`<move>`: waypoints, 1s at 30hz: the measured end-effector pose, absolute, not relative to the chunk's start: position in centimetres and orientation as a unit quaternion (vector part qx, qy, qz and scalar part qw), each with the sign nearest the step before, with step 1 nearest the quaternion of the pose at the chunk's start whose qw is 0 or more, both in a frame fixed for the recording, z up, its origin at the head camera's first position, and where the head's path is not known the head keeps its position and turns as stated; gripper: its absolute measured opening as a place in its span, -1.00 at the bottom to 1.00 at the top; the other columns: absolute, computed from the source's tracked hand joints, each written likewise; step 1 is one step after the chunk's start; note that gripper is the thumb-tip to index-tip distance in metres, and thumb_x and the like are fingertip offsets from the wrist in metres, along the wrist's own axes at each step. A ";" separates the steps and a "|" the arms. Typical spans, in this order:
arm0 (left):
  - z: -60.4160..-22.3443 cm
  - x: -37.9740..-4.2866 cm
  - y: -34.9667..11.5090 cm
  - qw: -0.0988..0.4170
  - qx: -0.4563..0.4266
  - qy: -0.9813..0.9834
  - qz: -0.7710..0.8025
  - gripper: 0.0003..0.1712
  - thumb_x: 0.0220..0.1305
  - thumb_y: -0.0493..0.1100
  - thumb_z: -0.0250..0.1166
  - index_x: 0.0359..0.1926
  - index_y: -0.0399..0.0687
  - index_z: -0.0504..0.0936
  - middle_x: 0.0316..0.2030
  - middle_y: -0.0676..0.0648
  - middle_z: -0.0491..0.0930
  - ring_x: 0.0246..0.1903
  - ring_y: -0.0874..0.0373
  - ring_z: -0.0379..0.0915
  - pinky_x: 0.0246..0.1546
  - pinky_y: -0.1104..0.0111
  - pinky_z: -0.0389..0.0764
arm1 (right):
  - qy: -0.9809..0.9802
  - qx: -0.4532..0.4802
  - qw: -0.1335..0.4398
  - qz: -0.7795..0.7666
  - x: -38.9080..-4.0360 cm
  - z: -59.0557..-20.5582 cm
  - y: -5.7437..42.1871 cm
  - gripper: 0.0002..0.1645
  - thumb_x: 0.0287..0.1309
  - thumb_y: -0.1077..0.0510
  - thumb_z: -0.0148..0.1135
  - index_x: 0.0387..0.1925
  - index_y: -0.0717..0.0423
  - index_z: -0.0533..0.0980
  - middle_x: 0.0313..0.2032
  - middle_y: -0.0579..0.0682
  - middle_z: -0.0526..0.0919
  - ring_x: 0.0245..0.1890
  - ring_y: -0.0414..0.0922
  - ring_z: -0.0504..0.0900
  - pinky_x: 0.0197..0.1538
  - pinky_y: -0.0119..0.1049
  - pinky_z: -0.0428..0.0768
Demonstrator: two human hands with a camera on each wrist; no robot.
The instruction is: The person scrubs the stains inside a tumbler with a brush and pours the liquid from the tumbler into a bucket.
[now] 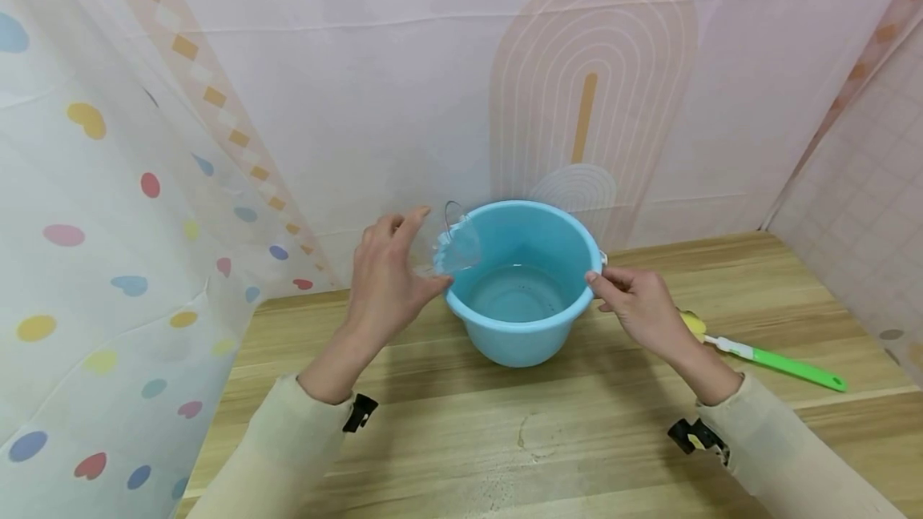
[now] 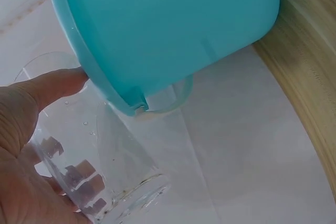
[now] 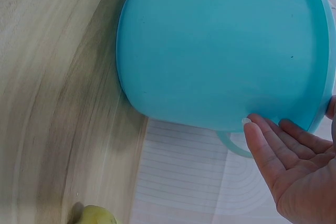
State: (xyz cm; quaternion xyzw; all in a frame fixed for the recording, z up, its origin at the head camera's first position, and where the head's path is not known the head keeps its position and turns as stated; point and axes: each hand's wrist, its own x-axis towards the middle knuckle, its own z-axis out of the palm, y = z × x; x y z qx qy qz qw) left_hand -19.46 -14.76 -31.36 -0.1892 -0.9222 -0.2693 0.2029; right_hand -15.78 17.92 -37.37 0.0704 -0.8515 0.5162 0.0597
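A light-blue bucket [image 1: 519, 343] stands on the wooden table with shallow water [image 1: 515, 295] in its bottom. My left hand [image 1: 389, 279] holds a clear drinking glass [image 1: 461, 247] at the bucket's left rim. In the left wrist view the glass [image 2: 105, 145] is tilted, with drops on its wall and the fingers seen through it; the thumb touches the bucket rim. On the opposite side my right hand [image 1: 638, 303] grips the rim, thumb on top. From the right wrist, the right hand's fingers [image 3: 268, 150] lie under the rim, against the bucket [image 3: 210, 51].
Right of the right hand lies a brush with a green handle [image 1: 796, 367] and a yellow head [image 1: 692, 323], partly hidden by that hand. Wet marks [image 1: 534, 435] show on the table [image 1: 433, 439] in front. A patterned curtain [image 1: 375, 102] hangs close behind the bucket.
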 end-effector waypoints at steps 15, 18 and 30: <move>-30.0 -19.6 -14.5 0.171 -0.192 -0.937 -0.236 0.04 -0.13 -0.18 0.75 0.42 -0.14 0.48 0.11 -0.34 0.53 0.06 -0.28 0.41 0.08 -0.16 0.45 | -0.858 0.062 0.057 0.506 -15.8 -37.2 17.9 -0.55 0.56 0.06 0.18 0.08 0.43 0.65 -0.13 0.26 0.77 -0.27 0.04 0.79 -0.10 0.04 0.75; -29.8 -19.6 -14.5 0.160 -0.191 -0.940 -0.232 0.03 -0.11 -0.19 0.73 0.43 -0.14 0.48 0.11 -0.34 0.52 0.06 -0.27 0.39 0.08 -0.16 0.45 | -0.858 0.061 0.054 0.508 -15.8 -37.2 17.8 -0.55 0.56 0.06 0.18 0.08 0.43 0.65 -0.12 0.27 0.77 -0.25 0.04 0.79 -0.11 0.01 0.75; -29.2 -19.8 -14.3 0.146 -0.193 -0.948 -0.208 0.06 -0.14 -0.21 0.75 0.44 -0.12 0.48 0.12 -0.34 0.51 0.09 -0.27 0.39 0.10 -0.16 0.45 | -0.855 0.069 0.059 0.511 -15.9 -37.3 17.8 -0.55 0.56 0.08 0.18 0.08 0.44 0.65 -0.12 0.28 0.77 -0.23 0.05 0.79 -0.18 -0.26 0.75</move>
